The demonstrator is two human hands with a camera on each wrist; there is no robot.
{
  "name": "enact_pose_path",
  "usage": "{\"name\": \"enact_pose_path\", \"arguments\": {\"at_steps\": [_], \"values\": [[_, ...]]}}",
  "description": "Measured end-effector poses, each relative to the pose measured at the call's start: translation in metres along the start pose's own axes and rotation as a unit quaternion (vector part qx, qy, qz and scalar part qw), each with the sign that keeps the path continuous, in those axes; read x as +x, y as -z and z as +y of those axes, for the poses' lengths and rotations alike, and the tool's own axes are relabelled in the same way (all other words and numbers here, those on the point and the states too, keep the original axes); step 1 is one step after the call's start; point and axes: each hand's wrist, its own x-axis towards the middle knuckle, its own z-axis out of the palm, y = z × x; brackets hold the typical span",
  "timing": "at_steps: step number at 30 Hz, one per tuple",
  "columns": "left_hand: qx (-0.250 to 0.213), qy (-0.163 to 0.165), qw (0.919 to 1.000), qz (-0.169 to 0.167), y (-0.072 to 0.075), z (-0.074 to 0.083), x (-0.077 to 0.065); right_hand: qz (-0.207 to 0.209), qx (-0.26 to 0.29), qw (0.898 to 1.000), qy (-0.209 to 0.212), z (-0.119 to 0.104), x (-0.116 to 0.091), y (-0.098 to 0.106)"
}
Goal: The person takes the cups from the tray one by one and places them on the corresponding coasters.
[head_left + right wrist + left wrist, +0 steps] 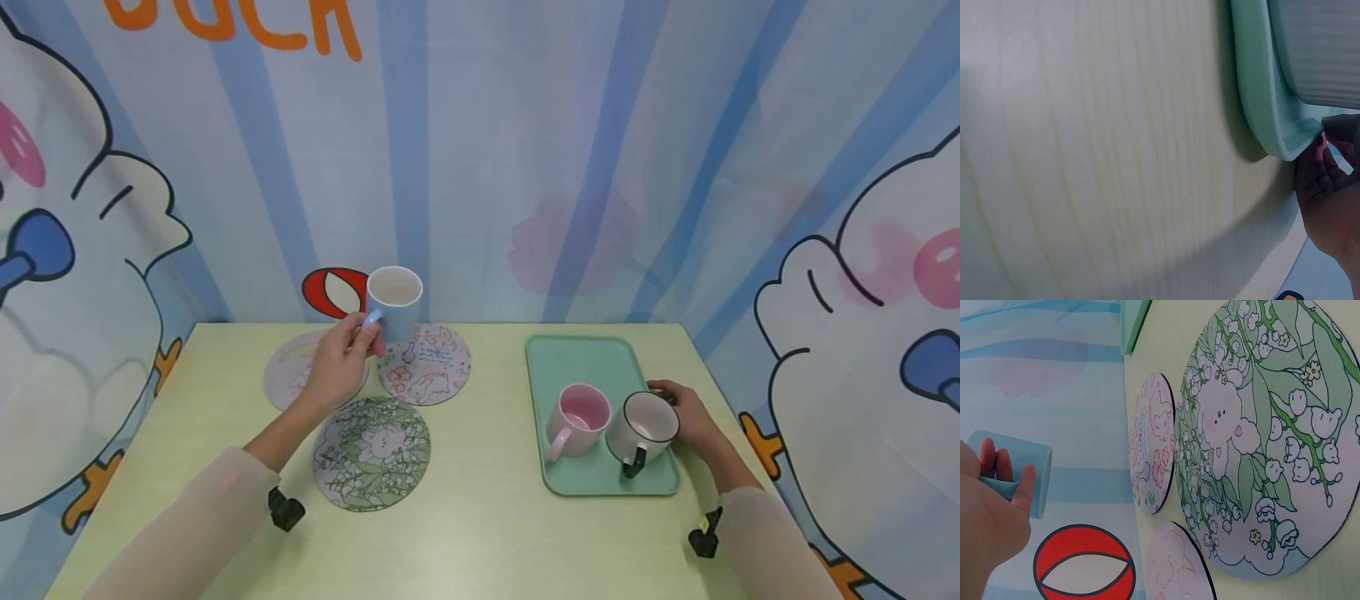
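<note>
L hand holds the blue mug by its handle, fingers curled round it, thumb on top. Mug is lifted, upright, above the pink floral coaster at the back of the table. Pale coaster sits partly under the L hand; green bunny coaster lies nearer the person, just touching the other two.

R hand rests at the far right edge of the green tray, fingers wrapped behind the white mug. That mug is tilted toward the camera, black handle pointing down, rim black. Pink mug stands on the tray just beside it, touching or nearly so.

L wrist view: fingers threaded through the blue handle, mug on its side in frame against the curtain w/ red ball print; all 3 coasters seen edge-on, tray corner at top. Head view can't show the finger threading.

R wrist view: blurred tabletop, tray rim, ribbed grey-white mug wall, and fingertips at the tray's corner, touching its rim. Grip on the mug itself isn't visible there; head view alone shows it.
</note>
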Motion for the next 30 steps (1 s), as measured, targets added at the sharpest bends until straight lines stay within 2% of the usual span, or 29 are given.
{"name": "enact_pose_path", "arguments": {"at_steps": [6,16,30], "values": [[-0.014,-0.002,0.9999,0.008,0.007,-0.007,-0.002,0.005,-0.010,1.000,0.007,0.010,0.004,-0.001],[0.000,0.006,0.9998,0.017,0.020,-0.013,-0.006,0.009,0.007,1.000,0.003,0.006,0.002,-0.002],[0.009,0.041,0.9981,0.045,0.036,-0.025,-0.012,0.008,0.000,1.000,0.004,0.009,0.003,-0.001]]}}
